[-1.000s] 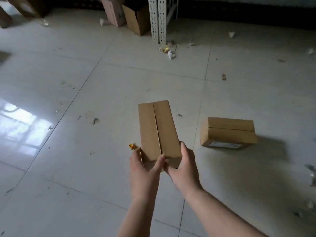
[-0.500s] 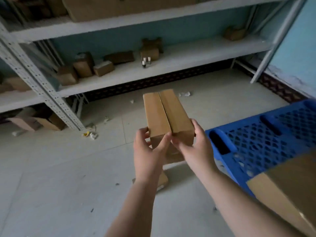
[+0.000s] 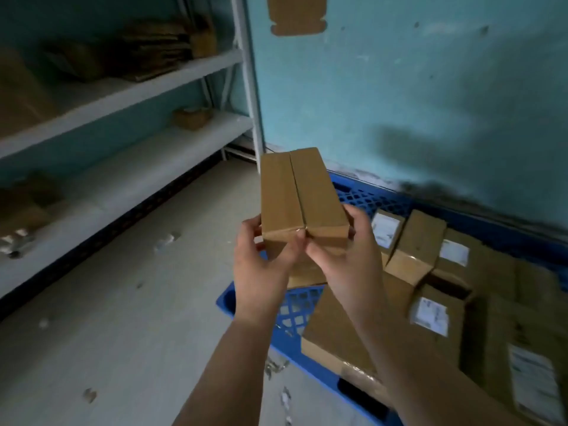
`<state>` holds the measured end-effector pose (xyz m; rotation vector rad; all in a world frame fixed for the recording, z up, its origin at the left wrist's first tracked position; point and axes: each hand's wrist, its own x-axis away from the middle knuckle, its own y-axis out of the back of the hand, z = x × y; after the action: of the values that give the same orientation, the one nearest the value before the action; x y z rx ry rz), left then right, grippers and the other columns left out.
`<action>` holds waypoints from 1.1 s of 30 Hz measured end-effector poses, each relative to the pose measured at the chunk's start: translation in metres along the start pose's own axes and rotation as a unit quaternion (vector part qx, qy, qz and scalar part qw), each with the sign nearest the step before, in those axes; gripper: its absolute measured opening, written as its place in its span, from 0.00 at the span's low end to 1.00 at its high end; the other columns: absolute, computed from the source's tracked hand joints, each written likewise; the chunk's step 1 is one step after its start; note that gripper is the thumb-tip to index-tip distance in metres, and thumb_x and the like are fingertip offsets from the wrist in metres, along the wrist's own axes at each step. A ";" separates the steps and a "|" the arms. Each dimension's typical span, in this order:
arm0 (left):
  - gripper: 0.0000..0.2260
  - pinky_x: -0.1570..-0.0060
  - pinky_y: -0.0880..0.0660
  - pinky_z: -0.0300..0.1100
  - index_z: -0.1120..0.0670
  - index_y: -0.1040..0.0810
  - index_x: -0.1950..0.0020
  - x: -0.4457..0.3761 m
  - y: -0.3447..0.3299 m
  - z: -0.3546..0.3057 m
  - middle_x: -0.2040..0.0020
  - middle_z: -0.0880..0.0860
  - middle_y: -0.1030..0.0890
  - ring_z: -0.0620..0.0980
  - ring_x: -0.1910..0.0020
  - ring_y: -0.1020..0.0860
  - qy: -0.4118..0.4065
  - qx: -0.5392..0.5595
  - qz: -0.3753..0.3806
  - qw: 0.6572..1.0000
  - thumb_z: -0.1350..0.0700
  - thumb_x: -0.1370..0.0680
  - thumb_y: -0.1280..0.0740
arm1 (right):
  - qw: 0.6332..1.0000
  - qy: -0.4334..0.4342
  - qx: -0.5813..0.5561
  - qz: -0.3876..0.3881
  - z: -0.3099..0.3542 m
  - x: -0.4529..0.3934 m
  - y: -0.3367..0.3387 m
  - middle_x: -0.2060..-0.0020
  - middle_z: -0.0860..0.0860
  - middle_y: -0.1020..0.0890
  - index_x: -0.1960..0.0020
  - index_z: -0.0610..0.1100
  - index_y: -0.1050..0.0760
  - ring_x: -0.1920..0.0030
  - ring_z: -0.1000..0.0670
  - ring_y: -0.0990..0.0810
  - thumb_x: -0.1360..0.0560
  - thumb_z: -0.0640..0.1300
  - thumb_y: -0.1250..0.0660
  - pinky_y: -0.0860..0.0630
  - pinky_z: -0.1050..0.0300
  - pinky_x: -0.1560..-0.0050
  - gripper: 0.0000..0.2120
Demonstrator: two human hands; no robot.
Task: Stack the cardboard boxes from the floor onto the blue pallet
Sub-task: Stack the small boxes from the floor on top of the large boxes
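Head view showed my left hand point(image 3: 261, 265) and right hand point(image 3: 341, 256) pinching only the near end of the long cardboard box point(image 3: 299, 198), which I judged could tip forward over the blue pallet point(image 3: 295, 315).

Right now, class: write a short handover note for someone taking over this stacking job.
Left hand and right hand both grip the near end of one long cardboard box, held in the air over the blue pallet.
Done: several labelled boxes already sit on the pallet.
Left: set this box down in a free spot; the floor here shows no more boxes, so check elsewhere.
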<state>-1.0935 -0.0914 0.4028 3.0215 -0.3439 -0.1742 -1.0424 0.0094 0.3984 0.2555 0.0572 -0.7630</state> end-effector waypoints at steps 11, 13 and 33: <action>0.08 0.65 0.29 0.29 0.43 0.29 0.56 0.004 -0.130 0.140 0.52 0.47 0.22 0.42 0.55 0.23 0.090 -0.055 0.188 0.976 0.48 0.30 0.31 | 0.979 -0.148 0.053 -0.127 -0.171 0.008 0.071 0.53 0.59 0.20 0.50 0.58 0.32 0.52 0.60 0.20 0.39 0.45 0.22 0.24 0.62 0.52 0.25; 0.10 0.62 0.29 0.35 0.42 0.31 0.55 0.012 -0.140 0.171 0.52 0.45 0.23 0.42 0.55 0.23 0.102 -0.075 0.221 0.967 0.49 0.29 0.30 | 0.972 -0.178 0.084 -0.128 -0.206 0.019 0.074 0.54 0.58 0.21 0.53 0.58 0.34 0.53 0.57 0.21 0.38 0.43 0.22 0.24 0.64 0.55 0.24; 0.21 0.35 0.31 0.49 0.47 0.36 0.30 0.052 -0.182 0.309 0.33 0.48 0.28 0.46 0.36 0.29 0.159 -0.066 0.344 0.923 0.50 0.23 0.38 | 0.885 -0.281 0.272 -0.250 -0.343 0.053 0.069 0.45 0.53 0.30 0.43 0.52 0.40 0.54 0.55 0.31 0.33 0.48 0.26 0.34 0.65 0.61 0.27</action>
<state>-1.0413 0.0482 0.0726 2.5377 -1.2466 0.3262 -0.9424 0.1065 0.0728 0.5561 -0.6786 -1.3424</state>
